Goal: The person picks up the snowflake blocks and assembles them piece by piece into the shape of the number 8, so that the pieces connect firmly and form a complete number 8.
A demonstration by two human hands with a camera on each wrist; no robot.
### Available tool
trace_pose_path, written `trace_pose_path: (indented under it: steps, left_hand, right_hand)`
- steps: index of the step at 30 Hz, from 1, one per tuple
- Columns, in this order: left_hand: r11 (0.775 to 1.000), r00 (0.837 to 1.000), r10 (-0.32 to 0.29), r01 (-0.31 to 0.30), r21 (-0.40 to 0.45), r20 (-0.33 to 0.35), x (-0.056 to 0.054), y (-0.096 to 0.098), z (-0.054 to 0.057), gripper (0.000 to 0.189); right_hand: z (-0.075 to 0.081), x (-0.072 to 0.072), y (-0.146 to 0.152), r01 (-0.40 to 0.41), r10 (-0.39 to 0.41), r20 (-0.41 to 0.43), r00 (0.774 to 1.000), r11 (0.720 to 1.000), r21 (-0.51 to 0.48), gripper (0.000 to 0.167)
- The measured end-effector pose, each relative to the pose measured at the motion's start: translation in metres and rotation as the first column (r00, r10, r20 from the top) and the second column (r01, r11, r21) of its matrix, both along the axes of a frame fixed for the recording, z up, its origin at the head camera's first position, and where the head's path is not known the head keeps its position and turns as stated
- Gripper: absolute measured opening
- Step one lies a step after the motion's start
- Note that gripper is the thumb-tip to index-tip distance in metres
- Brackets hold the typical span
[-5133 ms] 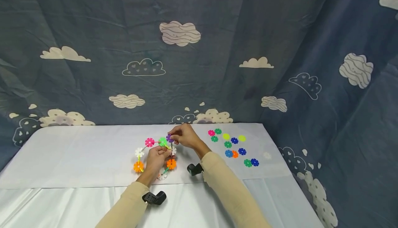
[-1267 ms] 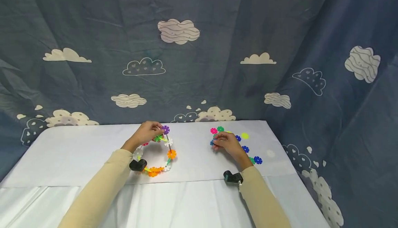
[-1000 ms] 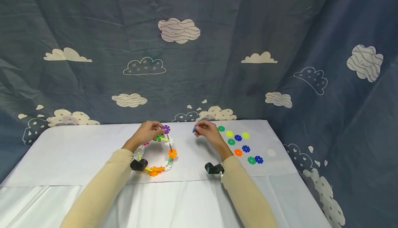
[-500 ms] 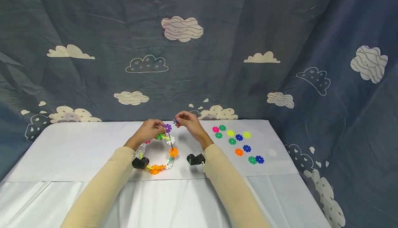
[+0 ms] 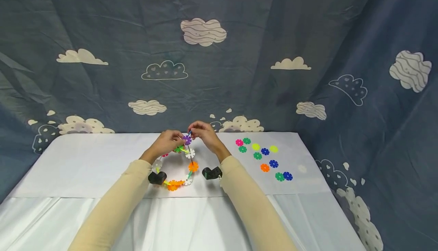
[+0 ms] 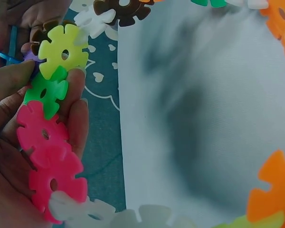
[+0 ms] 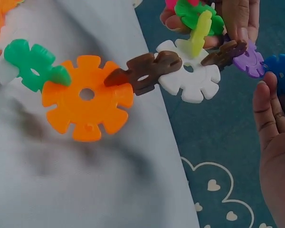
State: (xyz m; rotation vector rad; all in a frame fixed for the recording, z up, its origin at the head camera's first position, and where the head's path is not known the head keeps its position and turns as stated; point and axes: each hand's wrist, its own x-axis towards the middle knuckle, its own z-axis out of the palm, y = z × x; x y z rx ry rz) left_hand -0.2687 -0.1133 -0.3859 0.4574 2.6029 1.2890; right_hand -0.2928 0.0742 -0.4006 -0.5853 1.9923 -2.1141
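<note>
A ring of colourful slotted, flower-shaped interlocking discs hangs over the white table, with an orange disc (image 7: 85,116), a white disc (image 7: 199,83) and a brown disc (image 7: 142,71) along one side. My left hand (image 5: 167,143) pinches the purple disc (image 7: 247,61) where the chain ends; the green disc (image 6: 43,102) and pink discs (image 6: 61,175) lie against its fingers. Between right thumb and fingertips, my right hand (image 5: 205,134) pinches a blue disc (image 7: 278,71), its edge right at the purple disc's rim. In the left wrist view, the left thumb partly hides the purple disc.
Loose discs lie scattered on the table at the right, among them a pink disc (image 5: 239,142), a yellow disc (image 5: 273,149), an orange disc (image 5: 265,167) and a dark blue disc (image 5: 288,176). A cloud-patterned curtain (image 5: 236,91) hangs behind the table (image 5: 102,163).
My right hand has taken the blue disc from the loose discs and carried it left to the purple disc. My left hand has kept its hold on the chain over the last second.
</note>
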Motion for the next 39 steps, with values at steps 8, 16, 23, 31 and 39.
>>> trace_pose_path:
  steps: [8,16,23,31,39]
  left_hand:
    - [1.0,1.0,0.006,-0.006,0.017,0.013,0.001,0.001,0.0,0.019]
    - [0.999,1.0,0.011,-0.011,0.04,-0.003,0.001,0.0,-0.001,0.019]
    - [0.998,0.999,0.048,-0.047,0.047,-0.022,0.001,0.002,-0.002,0.018]
    - [0.989,0.989,0.135,-0.131,0.065,-0.055,0.007,0.008,-0.004,0.016]
    - [0.986,0.987,0.158,-0.156,0.061,-0.04,0.008,0.01,-0.005,0.015]
  right_hand:
    - [-0.006,-0.002,-0.002,0.004,-0.004,0.05,0.999,1.0,0.008,0.021]
    - [-0.008,0.004,0.0,0.074,-0.074,0.011,0.997,0.996,0.05,0.027]
    - [-0.009,0.009,0.001,0.132,-0.127,-0.093,0.988,0.99,0.054,0.029]
    - [0.007,0.022,0.0,0.11,-0.101,-0.123,0.987,0.992,0.068,0.029]
    - [-0.005,0.014,-0.001,0.128,-0.116,-0.122,0.986,0.988,0.092,0.028]
